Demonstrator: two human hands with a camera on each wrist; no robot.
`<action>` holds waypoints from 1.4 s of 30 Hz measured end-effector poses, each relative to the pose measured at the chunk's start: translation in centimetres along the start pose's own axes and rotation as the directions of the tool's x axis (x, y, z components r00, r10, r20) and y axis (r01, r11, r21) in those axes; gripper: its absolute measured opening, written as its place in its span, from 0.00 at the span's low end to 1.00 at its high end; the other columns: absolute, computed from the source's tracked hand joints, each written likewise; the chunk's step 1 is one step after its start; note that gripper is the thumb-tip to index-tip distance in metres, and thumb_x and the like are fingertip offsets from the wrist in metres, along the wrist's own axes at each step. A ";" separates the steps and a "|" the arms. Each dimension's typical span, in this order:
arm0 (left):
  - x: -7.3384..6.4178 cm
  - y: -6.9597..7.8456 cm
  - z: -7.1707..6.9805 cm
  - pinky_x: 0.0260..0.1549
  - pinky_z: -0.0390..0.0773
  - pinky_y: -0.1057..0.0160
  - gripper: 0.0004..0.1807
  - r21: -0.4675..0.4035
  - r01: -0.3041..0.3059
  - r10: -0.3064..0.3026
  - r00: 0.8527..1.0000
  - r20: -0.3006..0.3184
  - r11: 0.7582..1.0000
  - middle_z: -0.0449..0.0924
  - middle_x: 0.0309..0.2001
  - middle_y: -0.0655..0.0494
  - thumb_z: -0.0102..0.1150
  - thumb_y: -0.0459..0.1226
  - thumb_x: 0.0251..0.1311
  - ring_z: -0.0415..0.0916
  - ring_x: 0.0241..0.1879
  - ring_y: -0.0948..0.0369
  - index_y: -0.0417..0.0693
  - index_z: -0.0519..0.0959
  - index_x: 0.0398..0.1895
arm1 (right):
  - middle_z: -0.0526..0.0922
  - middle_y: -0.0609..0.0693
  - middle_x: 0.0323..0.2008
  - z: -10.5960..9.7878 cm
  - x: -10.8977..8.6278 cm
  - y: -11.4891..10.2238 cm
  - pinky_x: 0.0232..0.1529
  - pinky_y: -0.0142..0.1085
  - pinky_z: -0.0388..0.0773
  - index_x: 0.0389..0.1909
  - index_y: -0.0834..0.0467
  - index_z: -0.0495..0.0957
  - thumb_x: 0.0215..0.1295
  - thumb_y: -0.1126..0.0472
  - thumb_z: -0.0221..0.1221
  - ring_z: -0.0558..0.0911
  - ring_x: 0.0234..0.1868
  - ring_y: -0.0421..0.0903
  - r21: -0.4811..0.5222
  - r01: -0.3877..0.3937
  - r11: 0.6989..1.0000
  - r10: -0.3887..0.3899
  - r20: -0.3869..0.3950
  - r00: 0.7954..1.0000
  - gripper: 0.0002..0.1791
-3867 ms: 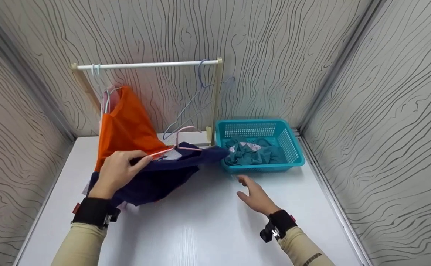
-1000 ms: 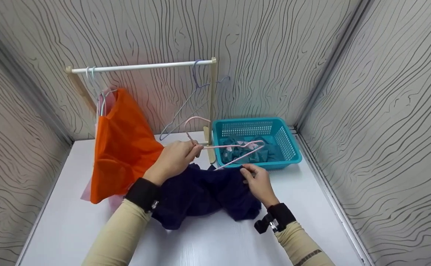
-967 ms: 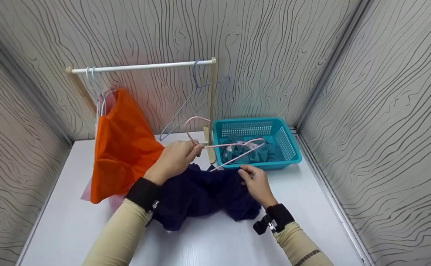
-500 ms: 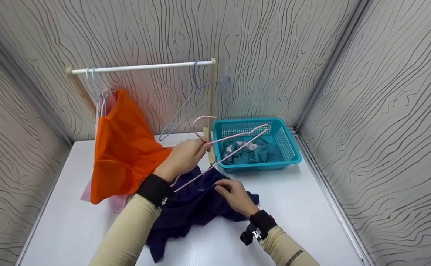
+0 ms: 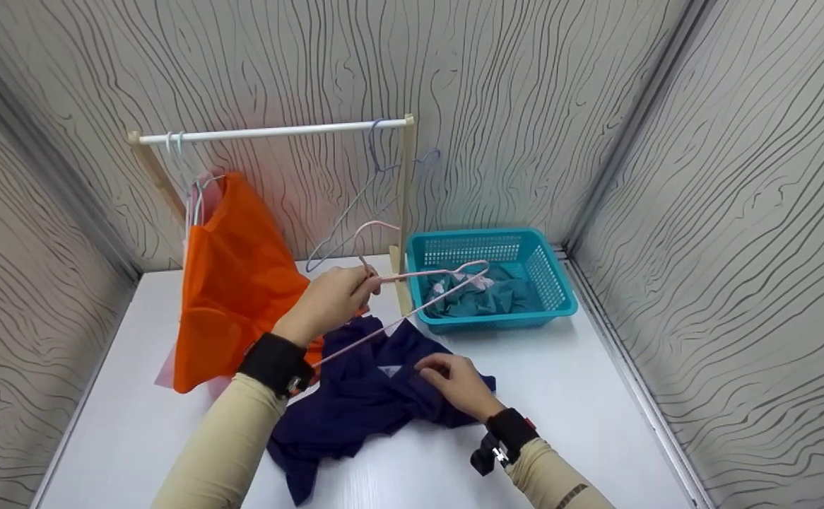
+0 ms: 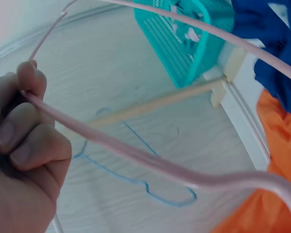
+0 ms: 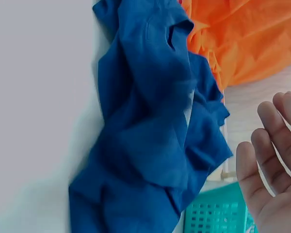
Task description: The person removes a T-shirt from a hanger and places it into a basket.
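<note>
My left hand (image 5: 334, 297) grips a pink clothes hanger (image 5: 422, 272) near the base of its hook, holding it above the table. In the left wrist view the fingers curl round the pink bar (image 6: 136, 155). Below the hanger a crumpled navy blue garment (image 5: 377, 403) lies on the white table, a small pale patch showing in its folds. My right hand (image 5: 461, 385) hovers over the garment's right part with nothing held. From the right wrist view its relaxed fingers (image 7: 269, 141) look apart from the cloth (image 7: 150, 121).
Behind stands a small rack with a white rod (image 5: 278, 132). An orange garment (image 5: 235, 283) and something pink hang at its left; a bare purple hanger (image 5: 377, 166) hangs at its right end. A teal basket (image 5: 497, 325) with crumpled green cloth sits at back right.
The navy garment came off the pink hanger and now lies spread lower on the table. My right hand let go of it. The left hand, still holding the hanger, shifted slightly left.
</note>
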State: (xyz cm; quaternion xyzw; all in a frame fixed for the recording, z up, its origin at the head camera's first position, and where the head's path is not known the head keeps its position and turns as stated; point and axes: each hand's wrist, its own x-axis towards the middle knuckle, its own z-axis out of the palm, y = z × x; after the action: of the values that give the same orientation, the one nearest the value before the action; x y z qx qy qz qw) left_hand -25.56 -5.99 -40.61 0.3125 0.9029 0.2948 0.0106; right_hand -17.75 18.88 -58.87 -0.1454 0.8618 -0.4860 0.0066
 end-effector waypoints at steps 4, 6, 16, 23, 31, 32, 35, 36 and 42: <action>-1.2 -1.6 -0.9 0.26 0.67 0.65 0.15 0.032 0.043 -0.044 0.999 0.008 0.999 0.67 0.19 0.61 0.45 0.45 0.74 0.65 0.20 0.64 0.51 0.77 0.32 | 0.87 0.51 0.43 -1.1 -0.5 1.2 0.47 0.31 0.76 0.43 0.56 0.84 0.68 0.57 0.59 0.82 0.43 0.39 -0.020 -0.012 1.000 0.011 -0.032 0.999 0.09; -1.8 -2.5 -1.3 0.26 0.67 0.64 0.15 0.051 0.061 -0.061 0.998 0.014 0.997 0.67 0.19 0.61 0.46 0.46 0.73 0.66 0.19 0.63 0.51 0.75 0.30 | 0.87 0.52 0.42 -1.7 -0.9 1.8 0.46 0.30 0.76 0.42 0.57 0.84 0.67 0.59 0.59 0.82 0.42 0.38 -0.019 -0.024 1.000 0.023 -0.051 0.998 0.09; -4.1 -7.4 -3.0 0.32 0.71 0.61 0.12 0.118 0.257 -0.270 0.957 0.110 0.959 0.72 0.26 0.55 0.49 0.44 0.72 0.71 0.26 0.59 0.47 0.75 0.35 | 0.86 0.58 0.43 -4.2 -2.4 3.4 0.45 0.33 0.76 0.43 0.54 0.83 0.68 0.60 0.59 0.82 0.43 0.42 -0.027 -0.103 0.994 0.100 -0.072 0.992 0.07; -4.0 -9.6 -4.0 0.38 0.74 0.58 0.11 0.165 0.429 -0.453 0.879 0.151 0.888 0.75 0.32 0.50 0.49 0.42 0.72 0.73 0.33 0.53 0.43 0.75 0.43 | 0.85 0.58 0.44 -4.6 -2.6 3.6 0.44 0.32 0.77 0.44 0.54 0.82 0.69 0.60 0.57 0.82 0.43 0.41 -0.026 -0.120 0.993 0.118 -0.053 0.992 0.08; -2.6 -10.3 -5.8 0.39 0.74 0.48 0.14 0.262 0.479 -0.509 0.858 0.059 0.838 0.74 0.35 0.40 0.45 0.39 0.72 0.73 0.35 0.44 0.37 0.75 0.42 | 0.86 0.57 0.42 -4.9 -2.8 3.7 0.42 0.30 0.76 0.45 0.55 0.82 0.70 0.60 0.56 0.82 0.42 0.42 -0.016 -0.140 0.990 0.139 -0.048 0.989 0.08; -2.3 -10.2 -6.1 0.39 0.74 0.47 0.14 0.250 0.480 -0.503 0.863 0.035 0.841 0.75 0.36 0.38 0.44 0.39 0.72 0.73 0.36 0.43 0.36 0.75 0.42 | 0.86 0.56 0.42 -4.9 -2.9 3.6 0.42 0.30 0.76 0.45 0.55 0.82 0.70 0.60 0.57 0.82 0.42 0.42 -0.015 -0.147 0.989 0.146 -0.047 0.988 0.08; -0.7 -9.7 -7.3 0.41 0.76 0.41 0.16 0.234 0.476 -0.474 0.878 -0.068 0.848 0.78 0.42 0.32 0.42 0.40 0.73 0.76 0.40 0.37 0.36 0.75 0.45 | 0.86 0.55 0.43 -5.1 -2.9 3.5 0.43 0.29 0.76 0.46 0.54 0.82 0.70 0.60 0.56 0.82 0.42 0.42 0.000 -0.159 0.987 0.159 -0.043 0.986 0.09; -0.2 -9.5 -7.7 0.42 0.75 0.40 0.16 0.230 0.476 -0.465 0.879 -0.105 0.849 0.78 0.44 0.32 0.42 0.40 0.73 0.76 0.41 0.35 0.37 0.75 0.47 | 0.86 0.54 0.42 -5.1 -2.9 3.4 0.43 0.29 0.76 0.46 0.55 0.81 0.70 0.59 0.56 0.82 0.42 0.42 0.003 -0.159 0.987 0.159 -0.042 0.986 0.09; 3.7 -7.1 -9.8 0.41 0.75 0.39 0.18 0.222 0.472 -0.409 0.870 -0.276 0.853 0.79 0.47 0.32 0.41 0.43 0.75 0.76 0.43 0.35 0.42 0.75 0.54 | 0.85 0.59 0.42 -4.9 -3.1 2.7 0.43 0.28 0.76 0.47 0.58 0.81 0.71 0.61 0.55 0.83 0.43 0.47 0.039 -0.162 0.986 0.163 -0.026 0.986 0.10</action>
State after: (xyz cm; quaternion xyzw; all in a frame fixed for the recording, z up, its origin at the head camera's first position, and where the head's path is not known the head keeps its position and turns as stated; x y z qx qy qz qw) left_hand -34.54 -13.52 -35.72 0.0598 0.9787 0.1850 -0.0659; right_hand -16.19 25.11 -58.90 -0.0676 0.8616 -0.5017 0.0365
